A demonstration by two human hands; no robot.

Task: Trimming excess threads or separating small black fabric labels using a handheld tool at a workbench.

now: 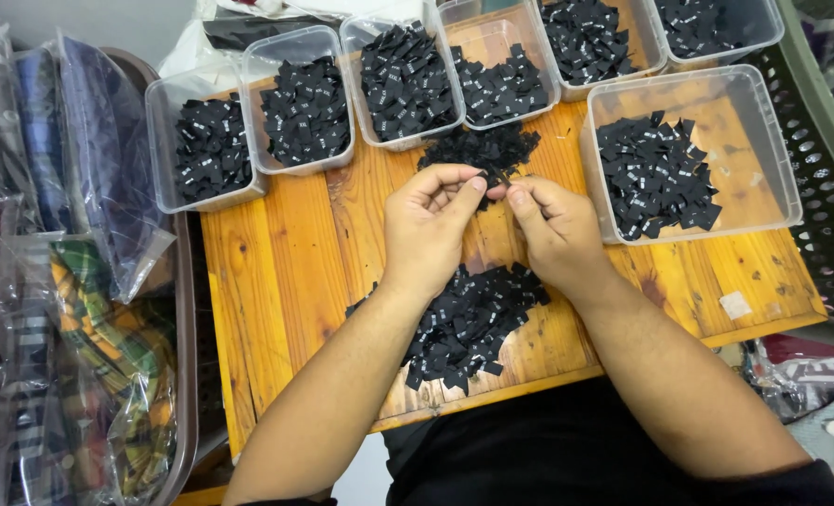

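Small black woven tag (497, 190), pinched between both hands: left hand (428, 230) and right hand (556, 234), fingertips together above the table's (286, 272) near tag pile (469, 323).

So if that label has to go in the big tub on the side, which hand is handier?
Probably the right hand. It lies next to the big tub, with bare tabletop between. The left hand would have to cross over it. Both pinch a label together.
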